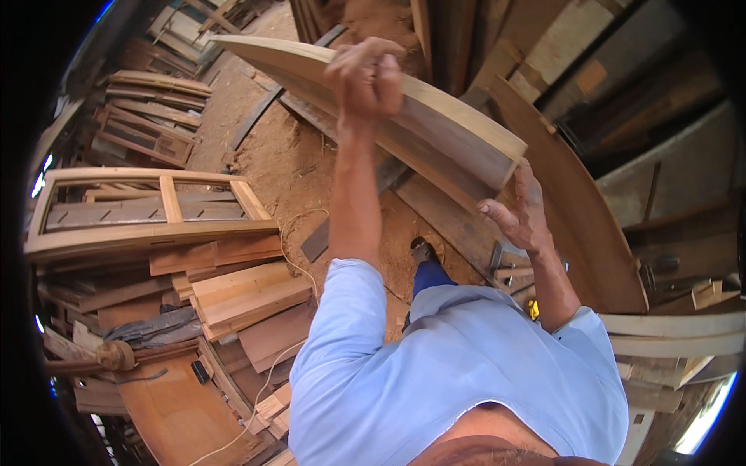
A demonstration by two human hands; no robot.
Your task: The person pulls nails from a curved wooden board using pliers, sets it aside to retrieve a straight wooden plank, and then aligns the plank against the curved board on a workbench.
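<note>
A long, thick wooden board (454,128) with a pale upper edge and darker side slants across in front of me, from far left to near right. My left hand (365,81) is closed over its upper edge, near the middle. At the board's near right end, my right hand (524,210) has its thumb and fingers spread, holding nothing. Its fingertips lie at or very near the end corner; whether they press on it I cannot tell. The board's underside is mostly hidden.
To the left, a pale wooden frame (171,200) rests above stacked planks (249,295). A cord (315,272) runs past them. A large brown curved panel (579,225) leans at the right. Loose timbers (256,120) lie on the dusty floor (291,151).
</note>
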